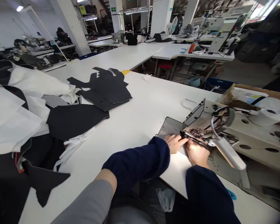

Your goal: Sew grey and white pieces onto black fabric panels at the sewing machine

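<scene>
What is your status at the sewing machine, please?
Left hand and right hand close together at sewing machine. Anything held: cannot tell. White lamp near right hand; black cloth off left.

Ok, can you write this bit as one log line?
left hand: at sewing machine | right hand: beside left hand | dark cut pieces: on white table

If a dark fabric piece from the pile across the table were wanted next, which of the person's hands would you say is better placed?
Probably the left hand: it lies nearer the dark pieces, whereas the right hand is farther off, beside the sewing machine.
</scene>
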Motion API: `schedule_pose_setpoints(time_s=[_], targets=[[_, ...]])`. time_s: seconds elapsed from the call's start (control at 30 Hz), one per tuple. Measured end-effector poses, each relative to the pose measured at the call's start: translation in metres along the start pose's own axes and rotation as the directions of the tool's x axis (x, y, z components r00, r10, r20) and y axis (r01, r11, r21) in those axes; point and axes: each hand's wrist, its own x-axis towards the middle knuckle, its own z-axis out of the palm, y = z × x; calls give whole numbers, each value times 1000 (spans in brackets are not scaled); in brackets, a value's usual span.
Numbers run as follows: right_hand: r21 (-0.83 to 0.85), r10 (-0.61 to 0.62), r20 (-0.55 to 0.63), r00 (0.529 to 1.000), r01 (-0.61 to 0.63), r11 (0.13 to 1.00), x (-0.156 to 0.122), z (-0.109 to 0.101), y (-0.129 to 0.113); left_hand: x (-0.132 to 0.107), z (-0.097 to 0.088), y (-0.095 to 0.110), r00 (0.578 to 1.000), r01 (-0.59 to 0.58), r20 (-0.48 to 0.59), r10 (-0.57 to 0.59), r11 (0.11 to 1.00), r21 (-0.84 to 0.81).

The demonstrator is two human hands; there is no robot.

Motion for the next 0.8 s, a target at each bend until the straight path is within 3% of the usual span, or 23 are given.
schedule_pose_setpoints(time_s=[0.13,0.27,0.47,0.67,0.8], targets=[[-55,-55,95,994,60,997,-2,-6,4,9,5,3,998,33,53,-34,999,31],[-55,-62,167,984,72,996,-3,-12,10,15,8,8,996,-29,91,25,999,44],[-27,-114,152,982,119,993,-4,-15,9,13,9,9,998,-11,63,12,1000,-3],[8,-84,136,987,84,996,-17,-12,11,21,9,10,981,9,194,-3,999,-31],[21,-69,167,984,66,998,-17,-15,4,22,4,6,978,10,210,-4,1000,-25]])
